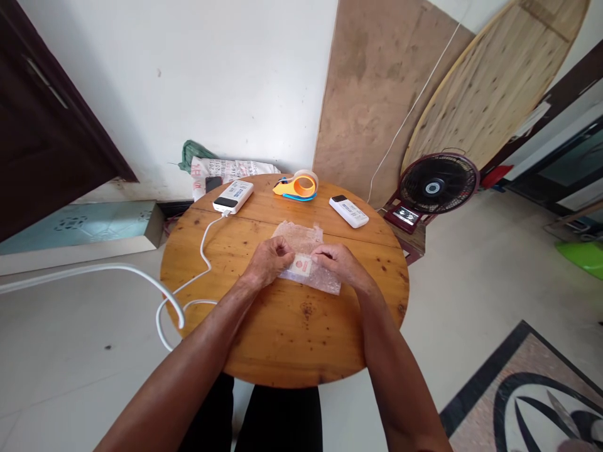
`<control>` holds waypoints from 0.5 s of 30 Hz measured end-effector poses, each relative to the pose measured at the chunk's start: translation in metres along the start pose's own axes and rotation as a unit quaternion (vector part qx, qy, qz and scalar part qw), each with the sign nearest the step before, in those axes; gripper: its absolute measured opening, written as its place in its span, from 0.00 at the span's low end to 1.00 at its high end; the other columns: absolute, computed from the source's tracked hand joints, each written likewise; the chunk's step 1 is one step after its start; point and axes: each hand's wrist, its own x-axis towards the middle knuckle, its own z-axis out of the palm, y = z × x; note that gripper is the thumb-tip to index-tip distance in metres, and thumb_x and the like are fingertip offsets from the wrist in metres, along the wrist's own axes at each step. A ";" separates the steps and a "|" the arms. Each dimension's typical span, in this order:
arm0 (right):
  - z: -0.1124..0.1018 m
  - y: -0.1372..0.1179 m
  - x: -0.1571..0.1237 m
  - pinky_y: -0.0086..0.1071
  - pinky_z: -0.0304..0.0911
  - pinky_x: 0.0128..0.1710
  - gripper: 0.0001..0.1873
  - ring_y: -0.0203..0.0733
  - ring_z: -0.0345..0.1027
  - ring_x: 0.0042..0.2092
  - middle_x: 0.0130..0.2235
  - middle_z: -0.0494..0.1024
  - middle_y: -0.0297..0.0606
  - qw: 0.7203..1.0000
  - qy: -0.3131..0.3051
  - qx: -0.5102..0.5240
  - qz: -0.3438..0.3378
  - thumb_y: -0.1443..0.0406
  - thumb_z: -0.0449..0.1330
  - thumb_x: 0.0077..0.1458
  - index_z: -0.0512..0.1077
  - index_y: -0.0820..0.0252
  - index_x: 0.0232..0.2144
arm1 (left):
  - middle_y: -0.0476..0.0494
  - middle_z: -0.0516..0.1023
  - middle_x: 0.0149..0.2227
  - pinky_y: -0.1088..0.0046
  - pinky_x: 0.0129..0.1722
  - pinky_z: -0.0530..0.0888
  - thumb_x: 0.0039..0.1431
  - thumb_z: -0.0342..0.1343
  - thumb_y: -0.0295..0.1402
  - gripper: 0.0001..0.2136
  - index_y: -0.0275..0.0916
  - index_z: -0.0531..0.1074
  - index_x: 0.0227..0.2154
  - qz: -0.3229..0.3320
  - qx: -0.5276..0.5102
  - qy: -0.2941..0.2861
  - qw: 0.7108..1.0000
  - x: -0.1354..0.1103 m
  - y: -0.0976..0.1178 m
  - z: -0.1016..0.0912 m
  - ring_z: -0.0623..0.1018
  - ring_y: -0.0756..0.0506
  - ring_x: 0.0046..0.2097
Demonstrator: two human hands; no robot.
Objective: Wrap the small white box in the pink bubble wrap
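A sheet of clear bubble wrap (301, 235) lies on the round wooden table (296, 351) in front of me. On it is a small flat white card (300, 266) with red print. My left hand (272, 260) is closed, with thumb and fingertips pinched at the card's upper left corner. At the upper right corner, my right hand (340, 260) pinches in the same way. Both hands rest over the bubble wrap, and the fingertips partly hide the card's top edge. Whether the wrap is also caught between the fingers is hard to see.
A white power bank (238, 196) with a plugged-in white cable (203, 248) lies at the back left. Behind the wrap stands an orange and blue tape dispenser (298, 186). Another white power bank (349, 211) sits back right. A fan (436, 188) stands beyond the table.
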 end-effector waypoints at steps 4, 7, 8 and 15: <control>0.001 -0.001 0.000 0.26 0.50 0.28 0.11 0.33 0.58 0.28 0.25 0.69 0.30 0.998 0.019 -0.052 0.001 0.64 0.53 0.55 0.72 0.61 0.26 | 0.52 0.69 0.23 0.79 0.22 0.62 0.43 0.55 0.35 0.07 0.37 0.65 0.23 -0.010 -0.015 -0.006 1.000 0.001 0.001 0.000 0.66 0.53 0.24; 0.000 -0.003 -0.001 0.26 0.51 0.28 0.11 0.33 0.58 0.28 0.25 0.70 0.31 0.998 0.022 -0.054 -0.006 0.63 0.52 0.56 0.72 0.60 0.27 | 0.52 0.71 0.27 0.79 0.23 0.63 0.42 0.56 0.35 0.12 0.37 0.68 0.31 -0.026 -0.037 -0.017 0.999 0.001 0.001 0.000 0.68 0.53 0.26; 0.000 -0.003 -0.001 0.26 0.51 0.28 0.12 0.33 0.58 0.28 0.25 0.69 0.31 0.998 0.022 -0.051 -0.007 0.63 0.52 0.57 0.72 0.60 0.27 | 0.51 0.72 0.28 0.79 0.23 0.64 0.42 0.56 0.35 0.13 0.37 0.68 0.34 -0.028 -0.042 -0.022 0.998 0.001 0.001 0.000 0.68 0.53 0.26; 0.000 -0.001 0.000 0.26 0.54 0.29 0.10 0.34 0.61 0.30 0.29 0.73 0.33 0.999 -0.005 0.045 0.002 0.61 0.56 0.54 0.74 0.62 0.33 | 0.51 0.72 0.29 0.79 0.22 0.64 0.43 0.55 0.35 0.14 0.37 0.69 0.35 -0.031 -0.061 -0.028 0.997 0.000 -0.001 0.001 0.68 0.54 0.24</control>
